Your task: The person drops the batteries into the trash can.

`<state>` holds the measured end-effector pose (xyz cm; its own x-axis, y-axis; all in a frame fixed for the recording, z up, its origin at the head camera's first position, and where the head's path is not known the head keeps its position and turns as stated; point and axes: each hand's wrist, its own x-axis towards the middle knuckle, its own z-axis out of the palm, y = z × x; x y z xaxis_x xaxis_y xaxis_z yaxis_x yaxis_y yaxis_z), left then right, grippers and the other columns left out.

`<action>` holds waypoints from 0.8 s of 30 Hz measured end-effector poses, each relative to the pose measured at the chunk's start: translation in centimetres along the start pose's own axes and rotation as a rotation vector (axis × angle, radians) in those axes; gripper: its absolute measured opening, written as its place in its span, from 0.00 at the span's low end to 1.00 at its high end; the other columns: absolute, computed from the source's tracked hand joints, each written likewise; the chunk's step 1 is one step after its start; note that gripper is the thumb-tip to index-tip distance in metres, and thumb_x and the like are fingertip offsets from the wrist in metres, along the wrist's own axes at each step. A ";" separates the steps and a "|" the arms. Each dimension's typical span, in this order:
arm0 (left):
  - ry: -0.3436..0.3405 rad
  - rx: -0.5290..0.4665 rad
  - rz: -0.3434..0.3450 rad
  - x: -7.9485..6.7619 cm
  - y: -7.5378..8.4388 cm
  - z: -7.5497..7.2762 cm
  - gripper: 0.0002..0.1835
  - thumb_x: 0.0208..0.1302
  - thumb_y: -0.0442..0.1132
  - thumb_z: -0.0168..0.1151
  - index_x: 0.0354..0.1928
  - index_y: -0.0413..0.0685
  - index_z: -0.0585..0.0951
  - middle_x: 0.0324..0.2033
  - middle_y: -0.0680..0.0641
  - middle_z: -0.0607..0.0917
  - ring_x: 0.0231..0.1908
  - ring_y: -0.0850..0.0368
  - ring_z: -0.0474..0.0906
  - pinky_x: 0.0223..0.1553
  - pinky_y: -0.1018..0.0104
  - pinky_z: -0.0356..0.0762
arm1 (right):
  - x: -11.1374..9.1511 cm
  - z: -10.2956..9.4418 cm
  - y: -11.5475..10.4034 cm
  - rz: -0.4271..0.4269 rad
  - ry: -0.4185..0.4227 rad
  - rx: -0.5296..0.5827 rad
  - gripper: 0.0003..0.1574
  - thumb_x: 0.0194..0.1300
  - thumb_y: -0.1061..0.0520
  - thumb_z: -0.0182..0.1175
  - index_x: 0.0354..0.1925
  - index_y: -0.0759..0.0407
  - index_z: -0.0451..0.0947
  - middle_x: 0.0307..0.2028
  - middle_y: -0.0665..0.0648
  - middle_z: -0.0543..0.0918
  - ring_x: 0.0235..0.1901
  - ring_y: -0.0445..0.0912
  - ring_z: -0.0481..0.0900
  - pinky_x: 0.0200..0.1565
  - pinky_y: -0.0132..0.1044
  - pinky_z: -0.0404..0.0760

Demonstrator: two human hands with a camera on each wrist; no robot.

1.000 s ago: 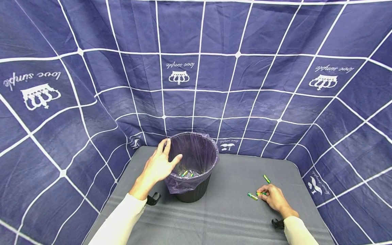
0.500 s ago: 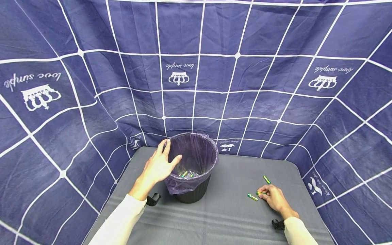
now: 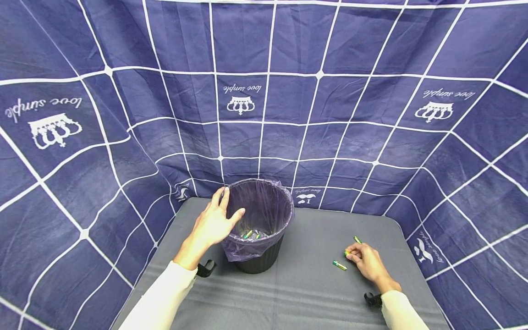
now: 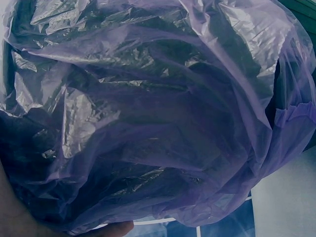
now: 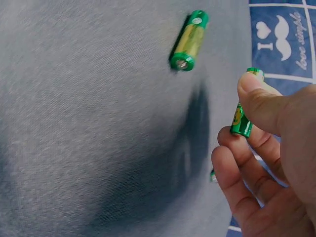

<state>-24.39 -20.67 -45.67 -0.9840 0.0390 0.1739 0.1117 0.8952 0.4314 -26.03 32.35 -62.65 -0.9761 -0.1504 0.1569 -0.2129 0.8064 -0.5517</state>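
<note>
My right hand [image 3: 368, 262] pinches a green and yellow battery [image 5: 241, 123] between thumb and fingers, just above the grey tabletop. A second battery [image 3: 340, 265] lies on the table to the left of that hand. Behind the fingers is a third battery [image 3: 357, 239], partly hidden in the right wrist view. My left hand [image 3: 213, 224] rests at the left rim of a black bin [image 3: 264, 259], fingers extended and thumb spread over the opening. Purple plastic bag [image 4: 163, 123] lines the bin and folds over its rim. Small batteries [image 3: 248, 234] lie at the bottom inside.
The grey table surface [image 3: 313, 293] spreads around the bin and the batteries. Dark blue cloth [image 3: 297, 114] with white grid lines hangs at the back and both sides. The bin stands near the back cloth.
My right hand has lifted slightly off the table with the battery in its fingers and shifted a little toward the back. The left hand and bin have stayed in place.
</note>
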 end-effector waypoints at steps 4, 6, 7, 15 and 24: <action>0.005 -0.003 0.000 -0.1 -0.1 0.0 0.53 0.86 0.70 0.58 0.95 0.42 0.56 0.94 0.38 0.56 0.84 0.24 0.72 0.75 0.25 0.79 | 0.4 -0.1 -1.0 -0.042 0.053 -0.007 0.09 0.70 0.62 0.82 0.41 0.50 0.93 0.36 0.48 0.89 0.34 0.31 0.83 0.42 0.37 0.83; 0.007 -0.008 0.000 -0.1 -0.1 0.0 0.53 0.86 0.70 0.58 0.95 0.41 0.56 0.94 0.38 0.56 0.84 0.24 0.72 0.76 0.25 0.79 | 0.6 -0.2 -1.6 -0.057 0.077 -0.009 0.08 0.70 0.63 0.82 0.41 0.51 0.93 0.35 0.48 0.88 0.33 0.30 0.81 0.41 0.36 0.83; 0.007 -0.010 0.001 -0.1 -0.1 0.0 0.53 0.86 0.70 0.58 0.95 0.41 0.56 0.94 0.38 0.56 0.84 0.24 0.72 0.76 0.25 0.79 | 0.7 -0.3 -1.9 -0.062 0.085 -0.005 0.08 0.70 0.63 0.82 0.41 0.52 0.92 0.35 0.48 0.88 0.33 0.30 0.81 0.40 0.36 0.82; 0.007 -0.015 0.002 0.0 0.2 -0.1 0.54 0.85 0.70 0.59 0.95 0.41 0.57 0.94 0.38 0.57 0.84 0.23 0.72 0.76 0.26 0.79 | 1.8 -0.5 -4.1 -0.099 0.125 0.011 0.07 0.72 0.62 0.81 0.43 0.53 0.93 0.35 0.47 0.87 0.33 0.32 0.80 0.39 0.34 0.82; 0.006 -0.016 -0.001 0.0 0.0 -0.1 0.54 0.86 0.69 0.58 0.95 0.42 0.55 0.94 0.38 0.55 0.86 0.25 0.70 0.77 0.26 0.78 | 3.1 -0.9 -6.9 -0.180 0.171 0.046 0.08 0.74 0.64 0.80 0.49 0.56 0.94 0.34 0.47 0.86 0.34 0.33 0.82 0.39 0.32 0.84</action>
<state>-24.35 -20.70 -45.60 -0.9833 0.0348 0.1789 0.1125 0.8882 0.4454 -27.59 26.83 -57.62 -0.9018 -0.1871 0.3896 -0.3878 0.7482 -0.5383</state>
